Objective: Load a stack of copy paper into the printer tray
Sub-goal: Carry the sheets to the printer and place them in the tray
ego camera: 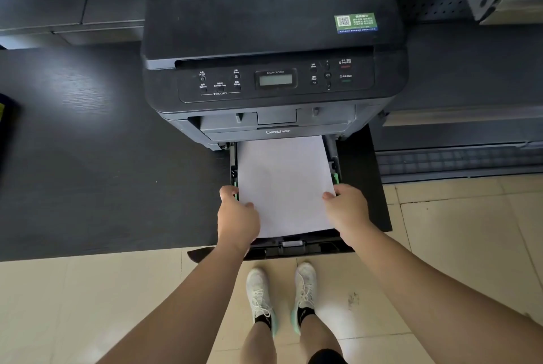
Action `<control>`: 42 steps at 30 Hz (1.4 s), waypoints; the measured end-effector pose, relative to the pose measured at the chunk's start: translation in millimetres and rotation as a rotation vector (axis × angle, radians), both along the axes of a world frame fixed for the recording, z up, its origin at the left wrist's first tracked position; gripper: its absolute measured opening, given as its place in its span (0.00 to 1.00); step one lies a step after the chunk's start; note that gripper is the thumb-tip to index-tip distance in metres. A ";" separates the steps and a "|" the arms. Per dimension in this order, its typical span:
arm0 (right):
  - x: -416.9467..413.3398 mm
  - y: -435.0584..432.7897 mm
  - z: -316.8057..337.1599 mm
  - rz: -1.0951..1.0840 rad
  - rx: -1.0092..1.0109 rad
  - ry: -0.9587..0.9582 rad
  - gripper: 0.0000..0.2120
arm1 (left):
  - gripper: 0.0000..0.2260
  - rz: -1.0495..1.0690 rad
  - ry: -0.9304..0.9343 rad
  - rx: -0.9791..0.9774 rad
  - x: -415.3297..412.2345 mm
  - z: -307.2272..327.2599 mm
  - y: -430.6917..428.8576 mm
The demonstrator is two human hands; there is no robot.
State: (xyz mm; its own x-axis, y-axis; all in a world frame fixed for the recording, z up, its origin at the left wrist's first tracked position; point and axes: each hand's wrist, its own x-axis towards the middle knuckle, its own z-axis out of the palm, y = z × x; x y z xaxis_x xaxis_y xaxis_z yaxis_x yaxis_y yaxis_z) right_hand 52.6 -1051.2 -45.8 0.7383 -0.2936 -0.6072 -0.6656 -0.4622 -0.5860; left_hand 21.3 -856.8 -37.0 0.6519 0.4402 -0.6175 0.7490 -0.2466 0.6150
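Observation:
A black printer (273, 40) stands on a dark table. Its paper tray (311, 246) is pulled out toward me over the table's front edge. A white stack of copy paper (285, 184) lies in the tray, its far end under the printer body. My left hand (236, 216) grips the stack's near left edge, thumb on top. My right hand (348, 211) holds the near right edge, thumb on top. Green guides show at the tray's sides beside my fingers.
The dark table (88, 158) stretches left of the printer. Grey boxes (73, 5) sit at the back left, and a grey shelf or machine (458, 134) stands to the right. Beige floor tiles (455, 231) and my white shoes (282, 296) are below the tray.

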 end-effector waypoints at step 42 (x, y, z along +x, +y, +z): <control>-20.9 -9.7 25.3 0.472 -0.215 -0.262 0.13 | 0.14 -0.392 -0.062 0.280 -13.6 16.3 -0.1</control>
